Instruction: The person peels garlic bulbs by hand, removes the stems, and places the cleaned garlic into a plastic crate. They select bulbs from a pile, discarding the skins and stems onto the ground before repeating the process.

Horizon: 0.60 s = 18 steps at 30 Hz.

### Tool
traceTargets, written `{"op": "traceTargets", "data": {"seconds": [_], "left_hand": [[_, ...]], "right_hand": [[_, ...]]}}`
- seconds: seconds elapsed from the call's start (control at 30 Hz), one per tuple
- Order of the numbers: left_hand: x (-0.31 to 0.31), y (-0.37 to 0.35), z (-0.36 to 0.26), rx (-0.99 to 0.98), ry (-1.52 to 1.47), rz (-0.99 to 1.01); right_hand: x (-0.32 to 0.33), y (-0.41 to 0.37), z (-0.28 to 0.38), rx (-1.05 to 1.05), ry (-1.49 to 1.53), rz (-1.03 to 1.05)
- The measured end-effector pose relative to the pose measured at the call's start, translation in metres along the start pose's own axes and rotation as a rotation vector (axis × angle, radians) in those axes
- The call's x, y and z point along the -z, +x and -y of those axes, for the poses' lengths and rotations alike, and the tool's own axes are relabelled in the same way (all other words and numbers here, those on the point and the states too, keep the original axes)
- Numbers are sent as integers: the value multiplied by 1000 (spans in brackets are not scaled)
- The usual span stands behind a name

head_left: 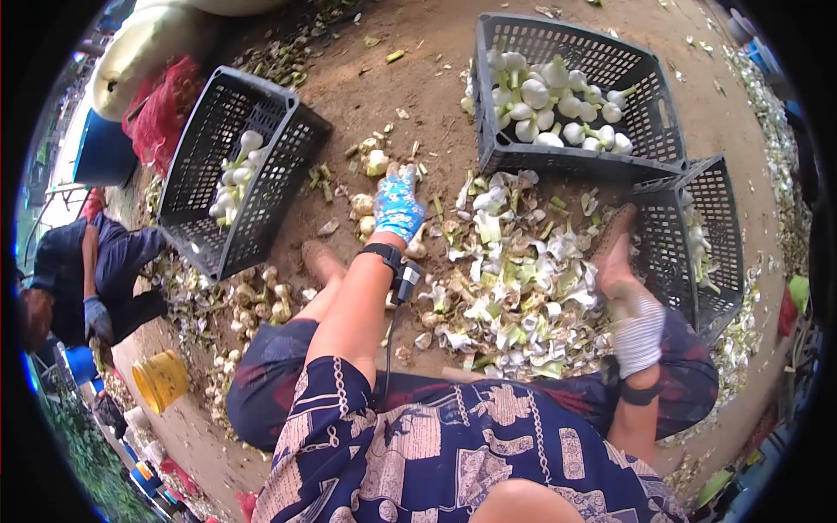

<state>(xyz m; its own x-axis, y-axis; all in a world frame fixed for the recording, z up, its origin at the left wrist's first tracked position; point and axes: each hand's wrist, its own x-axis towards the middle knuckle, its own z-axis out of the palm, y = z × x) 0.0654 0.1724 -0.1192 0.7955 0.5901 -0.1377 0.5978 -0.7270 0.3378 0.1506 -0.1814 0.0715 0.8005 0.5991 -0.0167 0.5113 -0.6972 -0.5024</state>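
While my left hand (401,207), in its blue flowered glove, reached down to the dirt just left of the heap of peelings (514,301), its fingers (403,177) pointed forward and lay close together; I could not tell whether they pinched anything. A few garlic bulbs (361,205) lay beside that hand, left of the heap, one of them right by my fingertips. My right hand (638,340), in a striped glove, was over my leg at the heap's right edge, its fingers too blurred for me to tell whether they were spread or curled around something. Beyond the heap, a big dark crate (523,160) held whitish garlic heads. A tilted crate (270,183), well left of the heap, held more, and so did a third crate (719,218) to its right. Far left of the heap, a co-worker's gloved hand (98,320) hung near a yellow bucket (161,381).
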Motion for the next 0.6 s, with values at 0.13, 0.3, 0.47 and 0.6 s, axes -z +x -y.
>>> {"op": "traceTargets", "data": {"seconds": [0.13,0.3,0.47,0.6], "left_hand": [[-56,54,48,-309,181,107],[-88,47,46,10,-122,256],[-26,-54,-64,381,-1154,666],[14,-128,-119,340,-1424,688]], "right_hand": [[-56,-3,27,-40,-140,413],[-72,18,26,-236,-76,567],[-117,37,7,-220,155,222],[-111,8,25,-128,322,-81]]}}
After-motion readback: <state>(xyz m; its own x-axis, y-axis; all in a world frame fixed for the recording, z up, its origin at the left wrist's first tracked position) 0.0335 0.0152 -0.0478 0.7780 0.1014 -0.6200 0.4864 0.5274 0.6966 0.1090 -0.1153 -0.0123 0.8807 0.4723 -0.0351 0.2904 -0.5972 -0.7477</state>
